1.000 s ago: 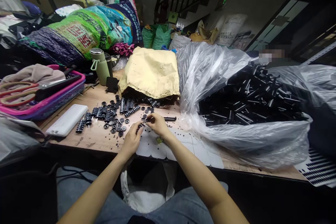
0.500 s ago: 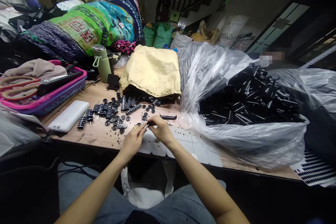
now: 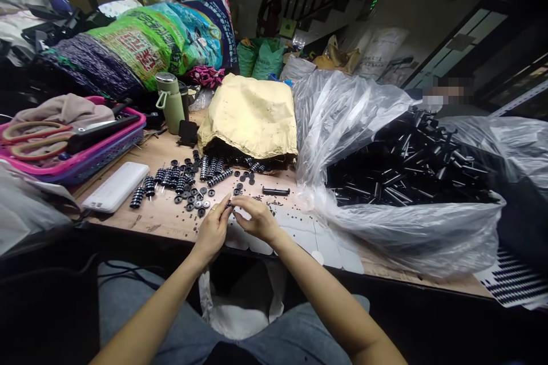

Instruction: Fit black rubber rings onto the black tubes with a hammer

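Note:
My left hand (image 3: 213, 229) and my right hand (image 3: 254, 218) meet over the near edge of the wooden table (image 3: 162, 217). The fingertips of both pinch a small black part (image 3: 230, 203) between them, too small to make out in detail. Just beyond lie loose black washers (image 3: 194, 201) and stacked rows of them on pins (image 3: 171, 179). A black rod (image 3: 275, 190) lies on the table right of my hands. White sheets (image 3: 308, 234) lie under my hands.
A yellow sack (image 3: 250, 117) lies open behind the washers. A clear plastic bag full of black tubes (image 3: 406, 171) fills the right side. A white power bank (image 3: 115, 186), pink basket with scissors (image 3: 64, 145) and green bottle (image 3: 171, 102) stand left.
Both hands drew slightly toward me and closer together, fingertips now joined on the small part. The view shifted a little rightward.

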`<state>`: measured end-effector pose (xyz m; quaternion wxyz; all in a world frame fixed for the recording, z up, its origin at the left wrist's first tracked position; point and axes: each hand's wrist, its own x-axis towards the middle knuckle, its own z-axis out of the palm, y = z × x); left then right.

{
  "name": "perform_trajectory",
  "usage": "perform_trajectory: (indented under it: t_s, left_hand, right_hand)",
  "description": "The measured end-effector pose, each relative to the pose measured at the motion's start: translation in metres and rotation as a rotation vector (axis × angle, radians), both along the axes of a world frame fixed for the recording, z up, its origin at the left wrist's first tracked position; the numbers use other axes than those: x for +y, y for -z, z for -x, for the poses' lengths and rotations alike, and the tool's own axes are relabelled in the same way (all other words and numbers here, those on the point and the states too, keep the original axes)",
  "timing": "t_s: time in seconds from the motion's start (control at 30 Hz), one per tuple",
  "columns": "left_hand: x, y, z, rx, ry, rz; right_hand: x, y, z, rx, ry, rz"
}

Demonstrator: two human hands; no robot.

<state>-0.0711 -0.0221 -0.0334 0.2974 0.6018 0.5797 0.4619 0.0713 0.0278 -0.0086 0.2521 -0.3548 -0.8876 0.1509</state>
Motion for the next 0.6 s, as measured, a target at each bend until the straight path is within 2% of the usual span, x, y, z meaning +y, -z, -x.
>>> perform_trajectory:
  t_s: [0.1,0.17,0.33,0.47,0.6]
  left_hand:
    - [0.0,0.003,0.003,-0.097,-0.039,0.067]
    - [0.0,0.005,0.004,-0.164,-0.057,0.122]
    - [0.003,0.004,0.007,-0.16,-0.101,0.103]
    - [0.005,0.004,0.007,-0.164,-0.042,0.134]
    - [0.005,0.006,0.001,-0.251,0.015,0.215]
  right_hand:
    - [0.02,0.002,0.014,-0.156,0.276,0.059]
    - [0.035,0.005,0.026,-0.224,0.374,0.079]
    - [0.049,0.015,0.039,-0.32,0.424,0.111]
    - [0.046,0.018,0.029,-0.349,0.45,0.132]
    - [0.048,0.019,0.025,-0.325,0.458,0.135]
